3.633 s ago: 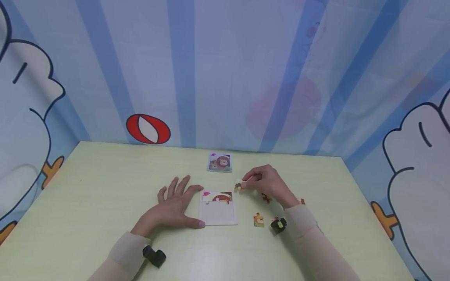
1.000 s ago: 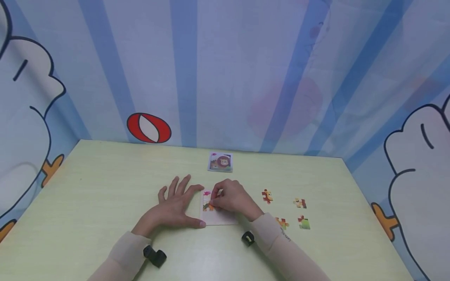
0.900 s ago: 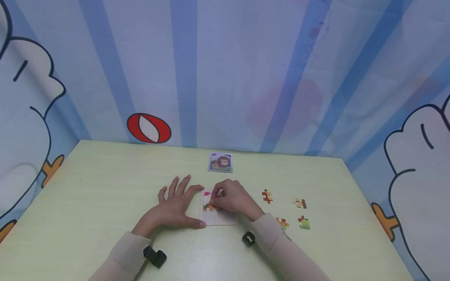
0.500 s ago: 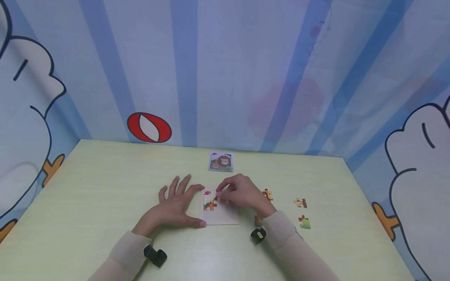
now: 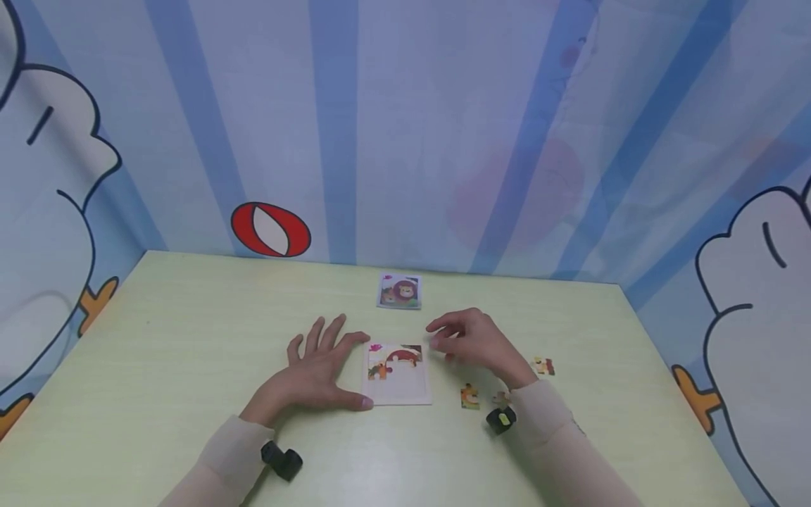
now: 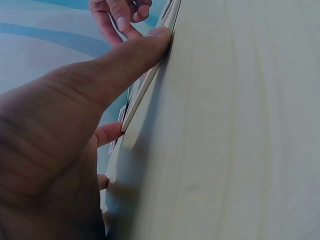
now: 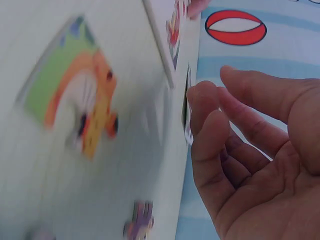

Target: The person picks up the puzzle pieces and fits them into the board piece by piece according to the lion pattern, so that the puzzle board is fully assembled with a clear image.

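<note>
The left hand (image 5: 324,377), fingers spread, steadies the puzzle board (image 5: 408,391) at lower centre. The right hand (image 5: 476,343) curls its fingers loosely, pinching nothing visible; the orange piece (image 5: 469,398), lower right of centre, is best lifted by its edges.

The right grip (image 5: 479,343) has left the orange piece (image 5: 380,372), now apparently seated on the board (image 5: 403,392).

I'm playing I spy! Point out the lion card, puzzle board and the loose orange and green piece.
Lion card (image 5: 400,291): head view, middle of its picture.
Puzzle board (image 5: 403,391): head view, bare lower part.
Loose orange and green piece (image 7: 74,86): right wrist view, near its middle.
</note>
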A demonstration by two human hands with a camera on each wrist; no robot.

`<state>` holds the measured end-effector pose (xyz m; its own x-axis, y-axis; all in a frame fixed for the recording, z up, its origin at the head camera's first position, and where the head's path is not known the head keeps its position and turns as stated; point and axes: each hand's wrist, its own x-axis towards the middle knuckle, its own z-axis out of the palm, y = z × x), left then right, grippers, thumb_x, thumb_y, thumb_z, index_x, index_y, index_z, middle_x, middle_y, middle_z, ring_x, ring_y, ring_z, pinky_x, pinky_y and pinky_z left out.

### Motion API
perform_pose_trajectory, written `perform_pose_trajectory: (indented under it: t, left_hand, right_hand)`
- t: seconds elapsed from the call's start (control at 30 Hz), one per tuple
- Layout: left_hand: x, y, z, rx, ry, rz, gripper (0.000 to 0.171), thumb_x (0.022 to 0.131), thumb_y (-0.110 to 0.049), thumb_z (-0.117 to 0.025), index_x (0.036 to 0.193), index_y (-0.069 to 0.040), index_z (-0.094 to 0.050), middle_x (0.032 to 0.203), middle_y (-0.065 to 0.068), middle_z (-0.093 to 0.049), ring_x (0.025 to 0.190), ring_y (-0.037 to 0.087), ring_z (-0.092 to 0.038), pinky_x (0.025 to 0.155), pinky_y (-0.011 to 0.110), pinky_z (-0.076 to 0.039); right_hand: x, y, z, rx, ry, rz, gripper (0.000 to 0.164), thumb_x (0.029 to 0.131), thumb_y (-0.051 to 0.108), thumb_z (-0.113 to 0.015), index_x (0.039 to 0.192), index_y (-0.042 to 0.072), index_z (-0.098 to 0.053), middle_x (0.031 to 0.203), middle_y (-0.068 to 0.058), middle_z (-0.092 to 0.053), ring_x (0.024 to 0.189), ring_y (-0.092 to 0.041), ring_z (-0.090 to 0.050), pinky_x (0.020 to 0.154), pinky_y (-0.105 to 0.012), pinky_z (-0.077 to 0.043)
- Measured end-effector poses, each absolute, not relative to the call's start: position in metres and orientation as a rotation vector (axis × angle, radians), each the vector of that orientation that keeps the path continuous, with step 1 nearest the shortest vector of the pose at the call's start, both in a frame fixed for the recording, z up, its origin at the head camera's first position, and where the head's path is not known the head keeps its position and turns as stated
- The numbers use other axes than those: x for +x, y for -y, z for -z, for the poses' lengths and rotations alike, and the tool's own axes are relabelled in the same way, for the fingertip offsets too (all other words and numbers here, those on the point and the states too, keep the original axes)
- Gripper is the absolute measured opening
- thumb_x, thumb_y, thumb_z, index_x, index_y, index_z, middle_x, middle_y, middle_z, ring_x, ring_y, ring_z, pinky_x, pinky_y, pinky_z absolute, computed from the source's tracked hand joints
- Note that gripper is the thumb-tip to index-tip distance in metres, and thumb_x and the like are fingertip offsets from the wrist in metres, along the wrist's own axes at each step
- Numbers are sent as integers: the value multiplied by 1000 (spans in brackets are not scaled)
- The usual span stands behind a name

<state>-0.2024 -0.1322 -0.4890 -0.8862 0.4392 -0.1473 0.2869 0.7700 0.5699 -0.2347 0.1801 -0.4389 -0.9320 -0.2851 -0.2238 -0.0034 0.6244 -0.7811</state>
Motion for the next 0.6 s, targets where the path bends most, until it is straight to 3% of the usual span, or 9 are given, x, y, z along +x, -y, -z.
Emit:
perform_pose_trajectory:
  t: [0.2,0.43,0.6]
  left_hand:
    - [-201,132,482,555,-2683,-779,105,74,-68,-88,160,-31,-40,182,17,-4,166,52,5,122,83,1]
    - [-202,133,488,575,-2695,-812,106,73,-71,-87,159,-31,-40,182,18,-5,166,52,5,121,83,3]
    - [-202,133,490,567,-2699,-805,106,73,-68,-88,160,-33,-39,182,15,-3,166,50,7,122,81,5]
  right_hand:
    - [-235,-198,439,-227,-2585,1173,27,97,14,-77,123,13,-79,109,-6,-79,75,-22,-71,64,-33,-55]
    - [-235,-215,442,-201,-2619,1135,28,97,10,-76,125,12,-79,121,-12,-76,63,-20,-62,61,-32,-52]
    - [-234,-227,443,-187,-2664,1074,29,97,10,-75,126,11,-78,125,-15,-76,65,-18,-68,65,-31,-54]
